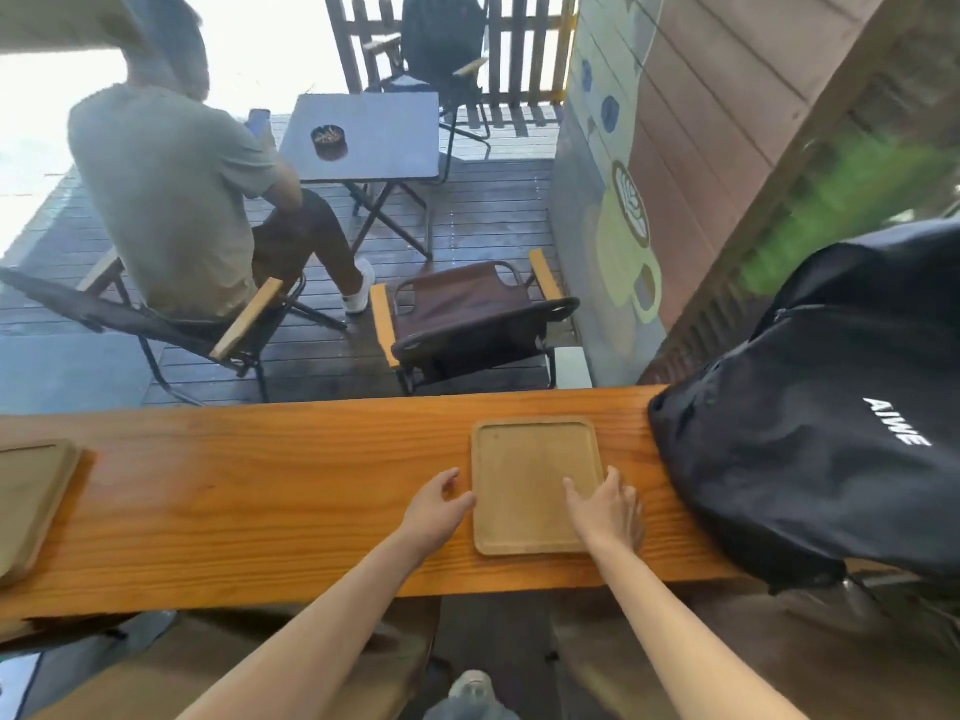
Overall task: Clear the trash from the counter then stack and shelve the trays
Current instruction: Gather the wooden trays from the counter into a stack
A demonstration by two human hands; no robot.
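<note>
Left hand (435,504) is reaching toward the 9 o'clock edge of the square wooden tray (530,485), fingers loosely spread and holding nothing; fingertips are lying just beside the rim, contact cannot be confirmed. Right hand (605,509) is resting on the tray's 4 o'clock edge, thumb lying on the tray floor, fingers draping over the rim; the fingertips are blurred, so grip versus plain touch cannot be told. Tray is lying flat on the wooden counter (260,491), right of centre. At 9 o'clock, a second tray (31,496) is being cut off by the frame edge. At 3 o'clock, a black backpack (810,433) is overhanging the counter, hiding its end.
</note>
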